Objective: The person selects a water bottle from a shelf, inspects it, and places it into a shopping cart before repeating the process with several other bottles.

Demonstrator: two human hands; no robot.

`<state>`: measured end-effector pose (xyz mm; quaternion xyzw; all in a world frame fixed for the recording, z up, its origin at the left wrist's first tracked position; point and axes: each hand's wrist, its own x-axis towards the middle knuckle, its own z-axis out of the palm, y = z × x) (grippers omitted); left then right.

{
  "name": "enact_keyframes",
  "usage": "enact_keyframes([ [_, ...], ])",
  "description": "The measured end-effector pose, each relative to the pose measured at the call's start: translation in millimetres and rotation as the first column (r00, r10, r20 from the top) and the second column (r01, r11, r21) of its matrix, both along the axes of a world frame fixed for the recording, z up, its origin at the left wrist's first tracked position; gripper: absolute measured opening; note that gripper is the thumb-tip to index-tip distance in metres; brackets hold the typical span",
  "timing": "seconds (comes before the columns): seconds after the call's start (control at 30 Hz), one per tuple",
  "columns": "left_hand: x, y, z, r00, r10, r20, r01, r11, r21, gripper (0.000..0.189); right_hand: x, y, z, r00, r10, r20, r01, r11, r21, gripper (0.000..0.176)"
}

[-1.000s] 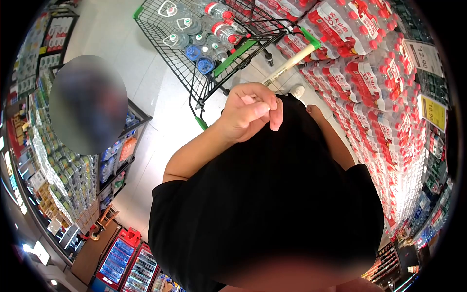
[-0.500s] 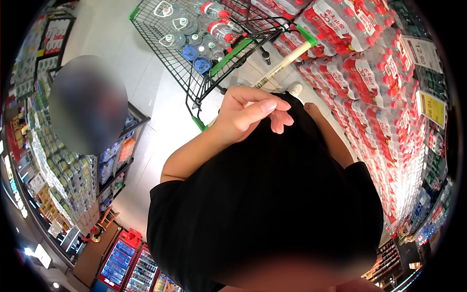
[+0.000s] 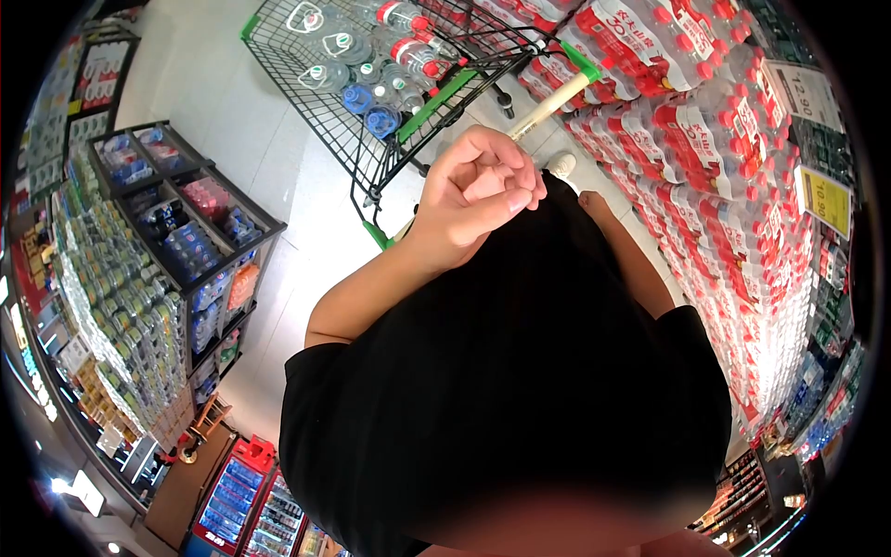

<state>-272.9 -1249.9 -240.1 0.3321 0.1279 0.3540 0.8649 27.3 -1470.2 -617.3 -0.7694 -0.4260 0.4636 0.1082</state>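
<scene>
Tags [image 3: 824, 201] read 12.90, 10.90; left fingers [image 3: 490, 141] curl loosely near cart [image 3: 436, 105].

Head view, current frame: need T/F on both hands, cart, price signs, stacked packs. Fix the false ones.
1. The left hand is partly curled. True.
2. The shopping cart contains no bottles. False: several bottles lie in it, two of them blue-topped.
3. The yellow price sign reads 10.90. True.
4. The right hand grips the cart handle. False: it is apart from the handle, low beside the body.
5. Red-labelled bottle packs are stacked on the picture's right side. True.
6. The white price sign reads 15.90. False: it reads 12.90.
</scene>
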Motion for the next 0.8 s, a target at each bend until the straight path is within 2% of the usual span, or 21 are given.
enact_keyframes([
  [0.1,2.7,0.2,-2.0,1.0,-0.016,0.025,0.018,0.998,-0.064,0.023,2.2,-1.7,-3.3,1.0,-0.011,-0.003,0.011,0.999,-0.047,0.015],
  [0.33,13.7,3.9,-9.1,0.999,-0.037,0.036,0.043,0.986,-0.161,0.013,13.1,-6.8,-9.0,1.0,0.003,-0.001,-0.003,1.0,-0.021,0.015],
  [0.43,25.0,3.5,-13.0,0.993,-0.063,0.099,0.086,0.964,-0.253,0.011,24.2,-7.6,-10.4,1.0,-0.007,0.003,0.007,0.999,-0.032,0.014],
  [0.6,57.4,-2.0,-6.3,0.998,-0.057,0.007,0.057,0.962,-0.268,0.018,56.0,-9.4,-7.3,0.999,-0.041,0.029,0.043,0.996,-0.078,0.014],
  [0.7,84.0,-7.0,-4.1,0.998,-0.056,-0.022,0.049,0.965,-0.259,0.025,88.0,-19.2,-20.4,0.999,0.022,0.043,-0.025,0.998,0.058,0.016],
  [0.8,117.5,-15.2,0.9,0.999,-0.029,-0.019,0.023,0.961,-0.275,0.027,121.9,-27.4,-26.5,1.0,0.015,0.023,-0.016,0.999,0.031,0.017],
])
